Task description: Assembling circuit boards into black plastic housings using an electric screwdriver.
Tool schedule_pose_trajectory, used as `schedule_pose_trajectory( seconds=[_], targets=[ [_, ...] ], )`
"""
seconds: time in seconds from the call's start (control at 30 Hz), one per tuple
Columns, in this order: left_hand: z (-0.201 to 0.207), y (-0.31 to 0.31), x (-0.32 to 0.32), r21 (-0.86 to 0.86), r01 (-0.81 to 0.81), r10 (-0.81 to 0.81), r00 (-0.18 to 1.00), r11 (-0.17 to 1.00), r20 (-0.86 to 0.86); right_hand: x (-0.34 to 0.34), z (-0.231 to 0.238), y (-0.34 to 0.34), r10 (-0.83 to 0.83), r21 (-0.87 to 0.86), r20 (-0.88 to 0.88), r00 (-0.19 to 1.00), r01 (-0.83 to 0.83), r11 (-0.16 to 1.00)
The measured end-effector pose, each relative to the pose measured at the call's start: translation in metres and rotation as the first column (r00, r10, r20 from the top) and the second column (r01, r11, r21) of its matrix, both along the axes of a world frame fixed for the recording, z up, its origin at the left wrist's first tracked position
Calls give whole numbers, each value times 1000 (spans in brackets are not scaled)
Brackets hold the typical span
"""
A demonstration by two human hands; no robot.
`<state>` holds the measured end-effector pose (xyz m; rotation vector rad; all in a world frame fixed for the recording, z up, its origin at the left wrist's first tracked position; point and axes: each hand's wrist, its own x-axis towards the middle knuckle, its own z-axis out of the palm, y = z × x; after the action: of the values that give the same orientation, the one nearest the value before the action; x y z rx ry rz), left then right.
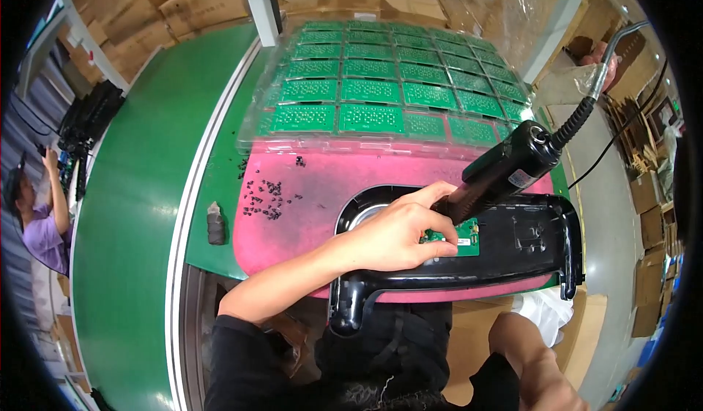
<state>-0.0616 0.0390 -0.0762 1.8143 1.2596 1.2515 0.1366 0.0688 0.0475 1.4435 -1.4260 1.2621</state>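
Observation:
My left hand (399, 234) reaches over a black curved plastic housing (505, 253). Its fingertips and thumb are drawn together just above a small green circuit board (469, 241) lying in the housing; anything between them is hidden. A black powered screwdriver (505, 169) leans down beside these fingers, its tip hidden behind them. At the lower right my right arm is bent, and the right hand (560, 395) is partly cut off by the lower edge with its fingers hidden. Many small black screws (267, 200) lie scattered on the pink mat (293, 239), left of the housing.
Clear plastic trays (322, 146) of green circuit boards (371, 118) stand behind the mat. A dark wrapped lump (216, 225) sits on the green table at left. The screwdriver's cable runs up to a metal arm (611, 52). Beyond the green conveyor (132, 213), another person (47, 228) works.

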Motion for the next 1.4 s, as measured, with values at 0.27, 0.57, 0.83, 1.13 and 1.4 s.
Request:
schedule_pose_trajectory(
  seconds=[0.27, 0.57, 0.83, 1.13, 1.4],
  targets=[
    [-2, -4, 1, 36, -7, 9, 999, 999, -38, -25, 3, 1, 63, 20, -24, 998, -63, 998],
    [-5, -2, 1, 86, -18, 21, 999, 996, -39, -10, -3, 6, -48, 46, 125, 991, 43, 998],
    [0, -2, 0, 9, -35, 35, 998, 999, -50, -4, -14, 6, 46, -84, 112, 993, -37, 996],
    [3, -2, -1, -50, -16, 12, 997, 999, -79, -12, -8, 19, 60, -19, 66, 996, -59, 998],
    [2, -3, 0, -35, -25, 21, 995, 999, -100, -14, -2, 17, 63, 35, 35, 997, -64, 997]
  ],
)
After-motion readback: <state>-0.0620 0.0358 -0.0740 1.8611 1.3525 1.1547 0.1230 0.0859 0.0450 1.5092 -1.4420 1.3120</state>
